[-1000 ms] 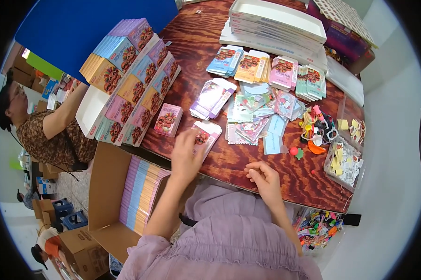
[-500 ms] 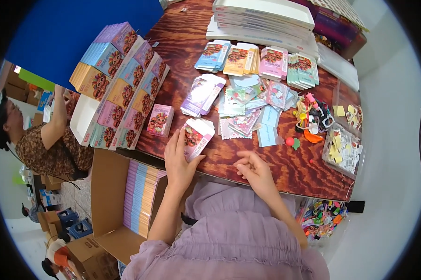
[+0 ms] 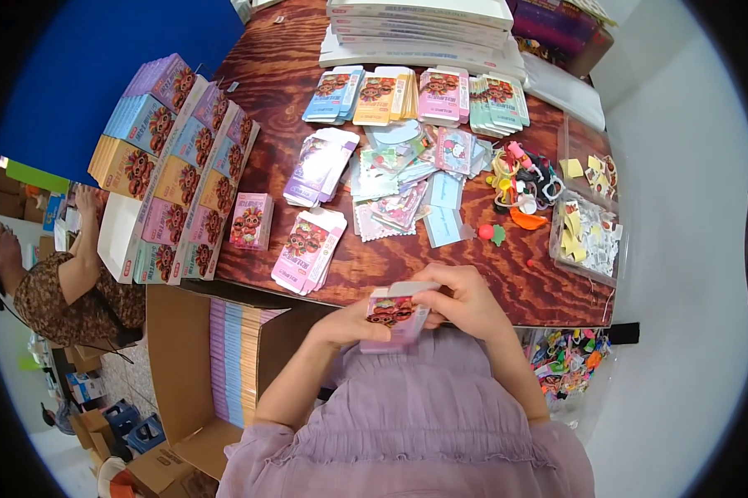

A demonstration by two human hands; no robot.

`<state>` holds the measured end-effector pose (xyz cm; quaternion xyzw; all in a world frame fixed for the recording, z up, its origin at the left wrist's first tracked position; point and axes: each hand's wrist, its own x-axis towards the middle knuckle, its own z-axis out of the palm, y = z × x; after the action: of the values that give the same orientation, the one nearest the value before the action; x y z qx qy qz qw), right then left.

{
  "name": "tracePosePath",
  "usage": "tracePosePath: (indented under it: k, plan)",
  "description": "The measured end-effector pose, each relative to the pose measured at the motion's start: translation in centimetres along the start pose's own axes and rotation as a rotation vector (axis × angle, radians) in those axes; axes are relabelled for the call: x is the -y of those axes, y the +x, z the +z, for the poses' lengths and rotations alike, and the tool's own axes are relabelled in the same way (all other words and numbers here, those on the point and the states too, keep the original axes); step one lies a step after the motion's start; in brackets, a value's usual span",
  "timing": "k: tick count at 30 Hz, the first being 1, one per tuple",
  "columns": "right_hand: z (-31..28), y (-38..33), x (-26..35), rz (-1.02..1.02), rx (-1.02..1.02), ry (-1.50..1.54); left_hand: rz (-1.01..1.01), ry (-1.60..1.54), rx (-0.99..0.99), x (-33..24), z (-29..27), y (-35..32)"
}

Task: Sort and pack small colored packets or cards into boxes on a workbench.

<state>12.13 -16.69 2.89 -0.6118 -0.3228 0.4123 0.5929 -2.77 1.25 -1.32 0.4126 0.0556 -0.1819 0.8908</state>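
A small pink cardboard box (image 3: 388, 314) with printed characters is held off the table's near edge, in front of my lap. My left hand (image 3: 346, 325) is closed around its left side, thumb across the front. At the top flap, the fingers of my right hand (image 3: 465, 300) pinch the box's upper right edge; some fingertips are hidden behind it. To the left on the table lies a stack of flat pink boxes (image 3: 309, 249). Beside that stack stands a formed pink box (image 3: 251, 222). Flat purple boxes (image 3: 320, 166) lie just beyond.
Loose cards (image 3: 390, 187) cover the table's middle, with coloured trinkets (image 3: 523, 183) to their right. A clear container (image 3: 589, 270) holds paper slips. Filled display trays (image 3: 175, 174) rise at left; white trays (image 3: 415, 50) are stacked behind. An open carton (image 3: 179, 365) stands below; a co-worker (image 3: 67, 290) sits left.
My left hand has left the flat pink stack and moved right with one pink box. My right hand has come to its top edge. The view has shifted slightly.
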Motion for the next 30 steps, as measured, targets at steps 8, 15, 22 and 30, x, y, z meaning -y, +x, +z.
tracePosePath:
  k: [8,15,22,30]
  plan:
    - [-0.4,-0.4,1.2,-0.312,-0.248,-0.503,-0.064,0.043,-0.111,0.7,0.2,2.2]
    - [-0.7,-0.6,0.0,-0.315,-0.130,-0.513,0.048,0.208,-0.194,0.9,1.5,2.9]
    - [0.9,-1.2,0.2,-0.258,-0.256,-0.241,0.176,-0.024,-0.263,1.4,1.2,3.6]
    - [0.4,-1.8,-1.2,-0.126,-0.544,-0.179,0.126,0.182,-0.389,-0.1,2.3,2.9]
